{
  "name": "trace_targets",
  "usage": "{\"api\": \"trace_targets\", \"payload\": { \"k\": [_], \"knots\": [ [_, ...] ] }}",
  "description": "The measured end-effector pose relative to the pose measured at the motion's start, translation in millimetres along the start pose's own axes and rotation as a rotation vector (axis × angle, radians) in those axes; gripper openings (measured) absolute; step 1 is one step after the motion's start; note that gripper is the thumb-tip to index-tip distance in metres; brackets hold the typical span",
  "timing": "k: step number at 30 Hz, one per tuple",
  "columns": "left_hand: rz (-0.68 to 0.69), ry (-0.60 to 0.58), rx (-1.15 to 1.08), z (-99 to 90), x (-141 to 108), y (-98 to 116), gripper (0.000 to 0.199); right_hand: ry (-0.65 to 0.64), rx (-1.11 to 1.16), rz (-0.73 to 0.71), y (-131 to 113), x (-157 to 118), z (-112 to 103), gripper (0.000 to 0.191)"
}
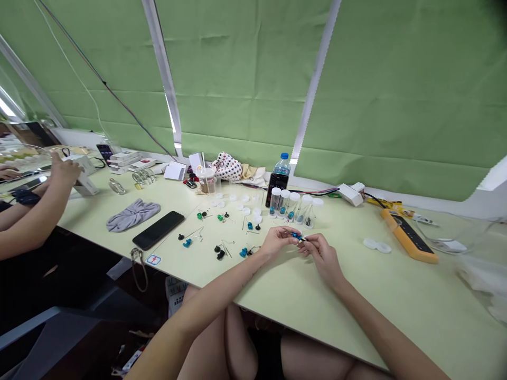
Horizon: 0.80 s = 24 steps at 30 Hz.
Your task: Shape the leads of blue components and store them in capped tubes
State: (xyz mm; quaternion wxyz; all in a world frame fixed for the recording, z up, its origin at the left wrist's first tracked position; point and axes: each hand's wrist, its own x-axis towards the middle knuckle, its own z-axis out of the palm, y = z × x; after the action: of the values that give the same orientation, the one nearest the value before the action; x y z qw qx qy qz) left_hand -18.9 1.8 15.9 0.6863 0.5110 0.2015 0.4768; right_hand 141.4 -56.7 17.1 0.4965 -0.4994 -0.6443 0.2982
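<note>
My left hand pinches a small blue part above the table. Close against it, my right hand has its fingers closed on a small black piece that meets the blue part; whether the two are joined I cannot tell. Just behind stand several clear tubes with white caps, some with blue parts inside. To the left lie small groups of blue parts, black pieces, green parts and thin bent metal wires. Loose white caps are scattered behind them.
A phone leans against a water bottle. Leftward lie a black phone and a grey cloth band. An orange power strip and a white case are at right. A co-worker's hand is far left.
</note>
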Motion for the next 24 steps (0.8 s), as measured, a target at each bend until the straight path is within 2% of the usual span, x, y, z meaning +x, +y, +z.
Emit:
{"api": "trace_targets", "payload": {
  "k": [4, 7, 13, 17, 24],
  "knots": [
    [0.015, 0.004, 0.031, 1.2, 0.2, -0.6, 0.039, 0.057, -0.031, -0.006, -3.9, 1.4, -1.2, 0.029],
    [0.017, 0.006, 0.041, 1.6, 0.5, -0.5, 0.039, 0.098, 0.037, 0.010, -4.9, 2.2, -0.7, 0.029],
    [0.007, -0.045, 0.067, 0.7, -0.7, 1.3, 0.039, 0.083, 0.224, 0.091, -2.5, 2.5, 0.2, 0.030],
    [0.001, -0.053, 0.077, 1.1, -1.5, 1.5, 0.039, 0.063, 0.263, 0.140, -3.1, 1.8, 0.6, 0.032],
    [0.014, 0.063, 0.050, -2.6, 0.9, -2.2, 0.038, 0.017, 0.238, 0.063, -2.3, 2.0, 5.4, 0.034]
  ]
}}
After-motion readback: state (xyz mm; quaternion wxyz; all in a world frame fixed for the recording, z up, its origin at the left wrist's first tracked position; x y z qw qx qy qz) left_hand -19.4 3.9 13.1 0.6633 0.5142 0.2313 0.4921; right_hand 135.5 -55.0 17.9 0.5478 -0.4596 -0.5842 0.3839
